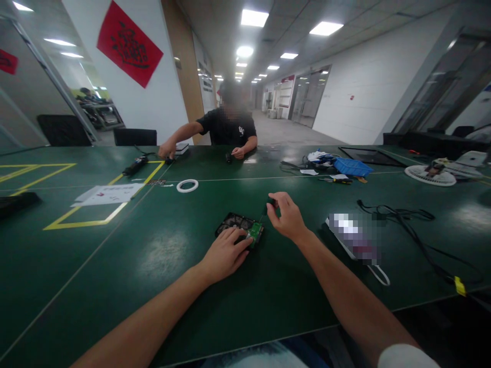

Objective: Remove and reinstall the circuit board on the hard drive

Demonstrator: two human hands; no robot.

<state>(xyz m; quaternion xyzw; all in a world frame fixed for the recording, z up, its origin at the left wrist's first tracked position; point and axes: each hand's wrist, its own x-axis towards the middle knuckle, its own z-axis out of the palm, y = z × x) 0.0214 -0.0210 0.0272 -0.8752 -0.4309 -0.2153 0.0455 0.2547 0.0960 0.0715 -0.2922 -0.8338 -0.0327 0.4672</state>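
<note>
A black hard drive (235,223) with a green circuit board (254,232) lies on the green table (161,255) in front of me. My left hand (226,253) rests flat on its near edge, fingers spread over the board. My right hand (286,217) is closed round the dark handle of a small screwdriver (268,206), whose tip points down at the circuit board.
A person in a black shirt (230,128) sits across the table, handling small items. A white ring (187,185), a paper sheet (109,194), a blue tray (352,166), black cables (406,220), a white fan (430,175) and a blurred device (355,236) lie around.
</note>
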